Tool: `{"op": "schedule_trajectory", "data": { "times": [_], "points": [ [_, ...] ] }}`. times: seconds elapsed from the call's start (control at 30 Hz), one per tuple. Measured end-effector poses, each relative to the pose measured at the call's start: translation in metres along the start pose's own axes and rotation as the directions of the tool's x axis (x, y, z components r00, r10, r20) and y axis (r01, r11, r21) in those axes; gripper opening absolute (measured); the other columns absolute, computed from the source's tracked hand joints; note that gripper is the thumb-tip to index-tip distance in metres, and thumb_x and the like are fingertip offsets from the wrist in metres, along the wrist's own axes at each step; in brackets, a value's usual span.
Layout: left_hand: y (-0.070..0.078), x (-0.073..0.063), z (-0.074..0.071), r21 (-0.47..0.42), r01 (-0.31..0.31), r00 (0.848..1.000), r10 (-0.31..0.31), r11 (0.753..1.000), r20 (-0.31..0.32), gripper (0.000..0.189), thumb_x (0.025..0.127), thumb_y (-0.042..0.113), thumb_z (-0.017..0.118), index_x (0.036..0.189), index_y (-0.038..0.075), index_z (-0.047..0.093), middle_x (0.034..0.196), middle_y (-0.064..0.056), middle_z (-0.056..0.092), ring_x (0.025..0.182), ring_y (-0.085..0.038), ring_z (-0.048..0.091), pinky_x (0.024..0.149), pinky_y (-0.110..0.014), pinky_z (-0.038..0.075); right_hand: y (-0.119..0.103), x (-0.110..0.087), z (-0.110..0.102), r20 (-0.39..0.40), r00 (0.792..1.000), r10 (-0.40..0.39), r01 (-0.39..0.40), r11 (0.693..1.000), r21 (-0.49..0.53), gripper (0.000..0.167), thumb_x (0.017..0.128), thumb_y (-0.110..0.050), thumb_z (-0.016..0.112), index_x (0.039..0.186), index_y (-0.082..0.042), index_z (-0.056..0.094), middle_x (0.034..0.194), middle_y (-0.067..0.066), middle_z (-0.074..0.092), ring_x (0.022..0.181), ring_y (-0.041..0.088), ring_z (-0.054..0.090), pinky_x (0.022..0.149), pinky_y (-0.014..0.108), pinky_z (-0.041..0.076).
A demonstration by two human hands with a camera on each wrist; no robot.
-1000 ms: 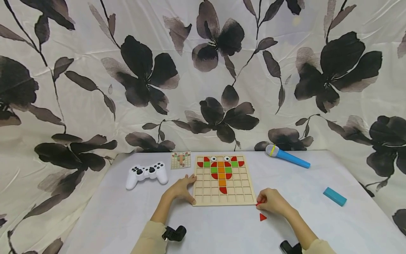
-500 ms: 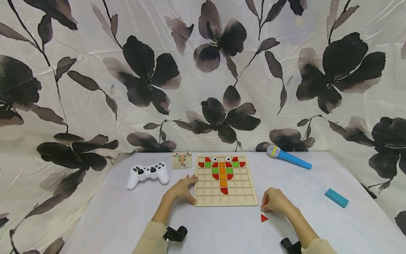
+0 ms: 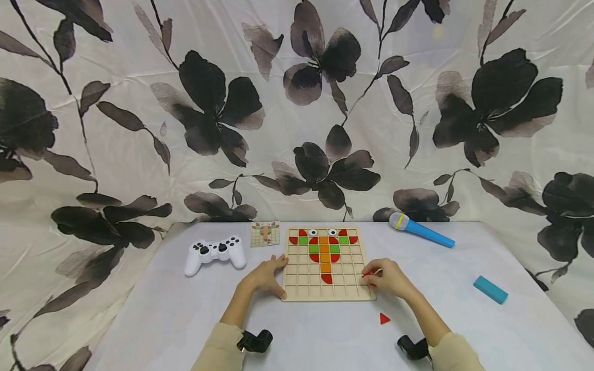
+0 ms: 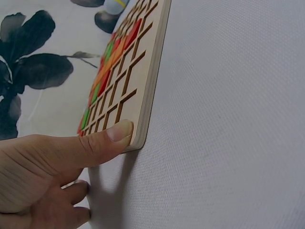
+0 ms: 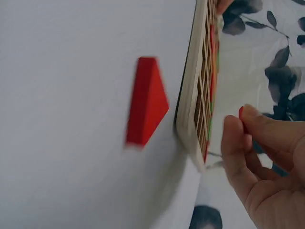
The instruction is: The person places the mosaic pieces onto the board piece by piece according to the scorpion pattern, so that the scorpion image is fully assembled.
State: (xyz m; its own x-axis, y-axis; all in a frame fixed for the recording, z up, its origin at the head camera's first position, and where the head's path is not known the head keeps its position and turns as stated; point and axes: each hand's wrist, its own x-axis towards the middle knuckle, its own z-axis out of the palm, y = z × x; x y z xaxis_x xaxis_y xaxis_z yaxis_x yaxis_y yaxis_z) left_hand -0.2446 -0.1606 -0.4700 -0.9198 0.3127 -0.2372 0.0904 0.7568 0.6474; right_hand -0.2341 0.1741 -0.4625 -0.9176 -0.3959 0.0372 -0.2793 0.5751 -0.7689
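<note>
My left hand (image 3: 265,279) rests at the left edge of a wooden grid board (image 3: 297,289), with its straight thumb (image 4: 102,143) pressing on the near left corner. Colored tiles on the board make a symmetrical pattern: red quarter-rounds (image 3: 327,279), green squares (image 3: 334,249), orange squares (image 3: 325,267) and two round eye tiles (image 3: 332,232). Over the board's right side, my right hand (image 3: 389,277) pinches a small red piece (image 5: 241,114) between thumb and finger, mostly hidden by them. A red triangular block (image 3: 384,318) lies on the table below the board's right corner.
A pattern card (image 3: 265,234) lies behind the board's left corner, with a white game controller (image 3: 215,252) left of it. At the back right is a blue toy microphone (image 3: 421,229); a teal block (image 3: 490,289) lies farther right. Floral cloth (image 3: 325,113) hangs behind the table.
My right hand has moved from beside the near right corner, up and left over the board, carrying the red piece. My left hand keeps its place.
</note>
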Motion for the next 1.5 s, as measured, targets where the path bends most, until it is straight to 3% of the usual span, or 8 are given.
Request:
{"op": "schedule_trajectory", "data": {
  "times": [0.13,0.3,0.47,0.6,0.97,1.23,1.5],
  "points": [
    [-0.001,-0.001,-0.001,0.000,-0.003,1.000,0.003,1.000,0.001,0.094,0.055,0.005,0.088,0.139,0.000,0.044,0.150,-0.014,0.031,0.140,-0.041,0.019,0.111,-0.057,0.019,-0.007,0.023,0.015,-0.004,0.999,-0.044,0.044,0.999,-0.004,0.012,0.081,-0.002,0.069,0.091,0.005,0.069,0.077,0.004,0.064,0.068,0.012,0.054,0.061,0.020,0.048],
    [0.000,-0.002,-0.001,-0.008,-0.012,1.000,0.012,1.000,0.001,0.094,0.055,0.006,0.087,0.138,-0.001,0.044,0.150,-0.014,0.032,0.140,-0.041,0.019,0.111,-0.056,0.019,-0.011,0.041,0.035,-0.025,1.000,0.013,-0.012,0.999,0.047,0.012,0.078,-0.004,0.073,0.087,0.004,0.069,0.072,0.003,0.066,0.062,0.009,0.054,0.056,0.020,0.047],
    [0.001,-0.002,-0.002,-0.013,-0.005,1.000,0.005,1.000,0.000,0.094,0.055,0.006,0.087,0.139,0.000,0.044,0.150,-0.014,0.032,0.140,-0.041,0.019,0.111,-0.056,0.019,-0.014,0.050,0.046,-0.044,0.998,0.039,-0.039,0.999,0.005,0.010,0.077,-0.004,0.074,0.084,0.003,0.073,0.078,0.007,0.070,0.065,0.007,0.055,0.059,0.021,0.048],
    [0.000,-0.002,-0.001,-0.007,-0.003,1.000,0.003,1.000,0.001,0.095,0.055,0.006,0.087,0.139,0.000,0.044,0.150,-0.015,0.032,0.139,-0.042,0.019,0.111,-0.057,0.020,-0.018,0.051,0.049,-0.039,0.999,0.034,-0.036,0.998,-0.046,0.008,0.077,-0.003,0.074,0.083,0.003,0.074,0.079,0.009,0.071,0.067,0.008,0.056,0.060,0.022,0.048],
    [-0.003,0.000,-0.001,0.000,-0.009,1.000,0.009,1.000,0.000,0.095,0.056,0.006,0.087,0.139,0.000,0.043,0.151,-0.015,0.030,0.139,-0.042,0.018,0.110,-0.058,0.019,-0.031,0.047,0.055,-0.077,0.991,0.112,-0.122,0.984,-0.133,0.007,0.076,-0.005,0.075,0.081,-0.001,0.075,0.078,0.006,0.071,0.061,0.007,0.055,0.054,0.020,0.045],
    [-0.002,0.001,-0.002,-0.001,-0.002,1.000,0.002,1.000,-0.004,0.095,0.055,0.006,0.088,0.139,0.000,0.044,0.150,-0.014,0.031,0.140,-0.040,0.018,0.111,-0.057,0.019,-0.030,0.047,0.053,0.005,0.992,0.128,-0.127,0.991,-0.051,0.006,0.079,-0.001,0.071,0.084,0.001,0.075,0.079,0.007,0.069,0.060,0.008,0.053,0.051,0.019,0.046],
    [-0.001,0.000,-0.001,0.003,0.000,1.000,0.000,1.000,-0.001,0.095,0.055,0.006,0.088,0.139,0.001,0.044,0.151,-0.014,0.031,0.139,-0.042,0.019,0.110,-0.058,0.019,-0.027,0.041,0.049,-0.005,0.993,0.119,-0.119,0.991,0.056,0.004,0.076,0.001,0.073,0.078,0.003,0.072,0.067,0.006,0.068,0.051,0.010,0.059,0.049,0.022,0.052]
  ]
}}
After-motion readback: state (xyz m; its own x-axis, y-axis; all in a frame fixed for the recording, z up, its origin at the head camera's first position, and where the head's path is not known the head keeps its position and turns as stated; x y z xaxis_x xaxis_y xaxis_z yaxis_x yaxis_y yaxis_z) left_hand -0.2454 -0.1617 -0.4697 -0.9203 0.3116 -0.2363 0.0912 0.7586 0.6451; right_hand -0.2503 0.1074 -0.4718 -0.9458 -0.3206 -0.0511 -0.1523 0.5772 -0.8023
